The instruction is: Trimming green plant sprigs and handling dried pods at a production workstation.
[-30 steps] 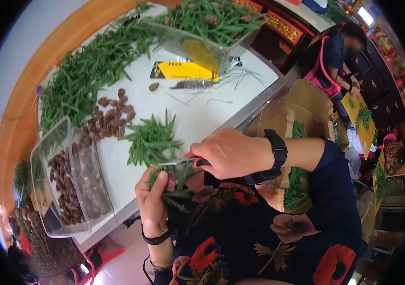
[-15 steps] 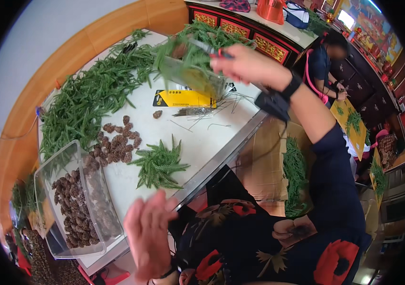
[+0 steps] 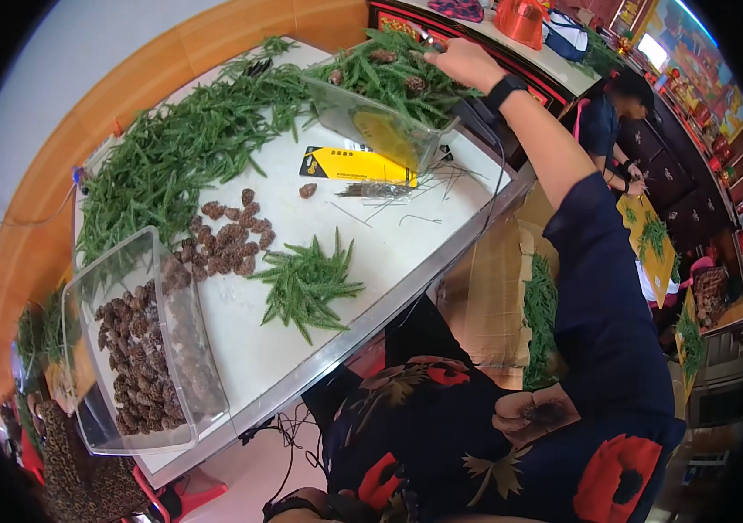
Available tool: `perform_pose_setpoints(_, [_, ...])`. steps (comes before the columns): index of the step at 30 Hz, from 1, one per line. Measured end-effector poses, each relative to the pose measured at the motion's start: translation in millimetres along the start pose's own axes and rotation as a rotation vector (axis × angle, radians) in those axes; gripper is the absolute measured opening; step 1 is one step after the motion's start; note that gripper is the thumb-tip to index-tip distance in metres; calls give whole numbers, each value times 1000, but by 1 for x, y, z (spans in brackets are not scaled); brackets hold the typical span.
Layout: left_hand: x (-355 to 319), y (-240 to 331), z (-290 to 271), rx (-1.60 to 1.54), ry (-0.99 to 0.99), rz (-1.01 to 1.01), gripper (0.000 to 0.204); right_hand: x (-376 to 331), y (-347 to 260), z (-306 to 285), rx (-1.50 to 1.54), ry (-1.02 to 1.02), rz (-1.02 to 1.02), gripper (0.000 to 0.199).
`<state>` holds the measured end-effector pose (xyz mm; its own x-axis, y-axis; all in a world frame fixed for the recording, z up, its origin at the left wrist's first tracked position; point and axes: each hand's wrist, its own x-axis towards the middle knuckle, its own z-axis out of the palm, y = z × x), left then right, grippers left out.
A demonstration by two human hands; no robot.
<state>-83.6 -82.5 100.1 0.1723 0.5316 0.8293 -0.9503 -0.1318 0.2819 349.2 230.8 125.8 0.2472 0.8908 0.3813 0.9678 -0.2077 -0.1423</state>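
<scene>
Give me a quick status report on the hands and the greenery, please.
Right hand over the clear bin of green sprigs, grip unclear. Left hand out of view. Small sprig pile lying loose on the white table.

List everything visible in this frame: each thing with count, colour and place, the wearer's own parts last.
White table: one.
Long heap of green needle sprigs: one, far left.
Small green sprig pile: one, near edge.
Loose brown cones: many, centre.
Clear plastic box of brown cones: one, near-left.
Clear plastic box of green sprigs: one, far side.
Yellow-black flat packet: one, centre.
Another person: one, right.
Right hand: on sprig box, black wristband.
Left hand: not clearly seen.
</scene>
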Motion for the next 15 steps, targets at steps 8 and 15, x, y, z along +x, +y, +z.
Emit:
perform_pose_setpoints(8, [3, 28, -3, -19, 261, -142, 57, -157, -29, 34, 378, -3, -308, 25])
perform_pose_setpoints(15, [-19, 39, -22, 98, 258, -147, 57, -238, -58, 108, 385, -4, -226, 27])
